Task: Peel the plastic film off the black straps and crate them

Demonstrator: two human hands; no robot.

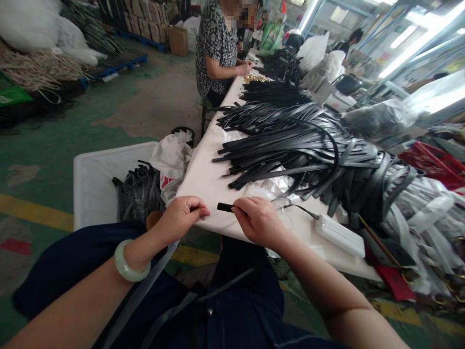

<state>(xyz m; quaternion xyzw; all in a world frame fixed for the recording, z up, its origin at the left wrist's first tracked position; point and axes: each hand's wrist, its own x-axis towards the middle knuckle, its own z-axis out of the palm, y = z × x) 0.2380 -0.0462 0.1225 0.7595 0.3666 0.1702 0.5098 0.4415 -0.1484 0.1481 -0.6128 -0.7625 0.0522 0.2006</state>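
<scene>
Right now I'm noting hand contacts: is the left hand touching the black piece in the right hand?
Apart. In the head view, the pale table shows between the left hand and the black piece in the right hand.

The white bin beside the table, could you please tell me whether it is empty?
Not empty: dark straps lie inside the white bin, showing through its open top.

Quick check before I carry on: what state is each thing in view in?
Left hand: fingers curled, thumb pressed in; whether it grips anything is unclear.
Right hand: closed on the black piece.
Black piece: held, end jutting toward the left hand.
Black straps: heaped on the table.
White tub: open-topped, dark straps inside.
White bag: crumpled.
White box: lying on the table, dark cable at one end.
</scene>
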